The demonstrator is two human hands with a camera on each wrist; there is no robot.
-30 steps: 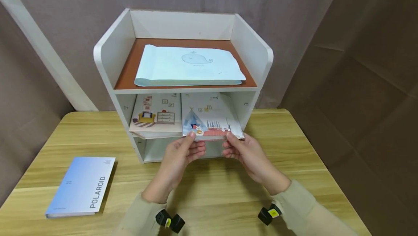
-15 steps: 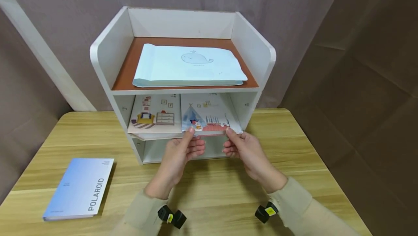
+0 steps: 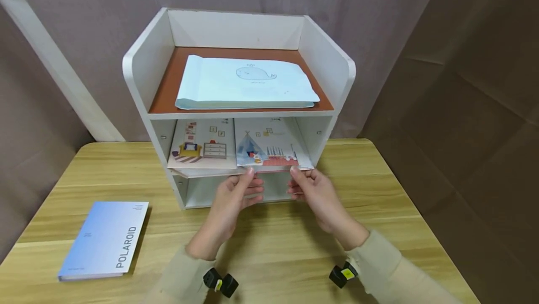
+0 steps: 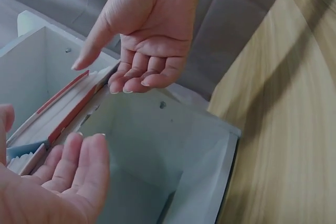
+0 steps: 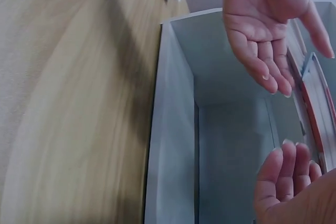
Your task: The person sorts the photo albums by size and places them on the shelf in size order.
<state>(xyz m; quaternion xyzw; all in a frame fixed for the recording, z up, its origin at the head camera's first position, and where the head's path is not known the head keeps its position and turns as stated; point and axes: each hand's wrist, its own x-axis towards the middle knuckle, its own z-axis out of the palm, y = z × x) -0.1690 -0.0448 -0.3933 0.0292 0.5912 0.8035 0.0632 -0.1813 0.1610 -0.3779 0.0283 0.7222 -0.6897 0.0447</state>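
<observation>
A picture book with a blue tent on its cover (image 3: pixel 275 147) lies on the middle shelf of a small white shelf unit (image 3: pixel 324 140). To its left lies another picture book with a yellow armchair and a drawer chest (image 3: pixel 210 147). My left hand (image 3: pixel 231 206) is at the tent book's front edge, thumb tip right at the edge and relaxed fingers below. My right hand (image 3: pixel 316 199) mirrors it near the right corner. In the left wrist view the tent book's red-edged pages (image 4: pixel 65 106) show between the hands, with neither hand's fingers curled round them.
A pale whale-printed book (image 3: pixel 248 84) lies on the unit's brown top shelf (image 3: pixel 164 93). A blue-and-white book marked POLAROID (image 3: pixel 103 241) lies at the left on the wooden table (image 3: pixel 177 238). The lower compartment (image 5: pixel 231 145) opens below the hands.
The tent book has slid back into the shelf, its front edge now nearly level with the book beside it. My thumbs have gone from its cover to its front edge.
</observation>
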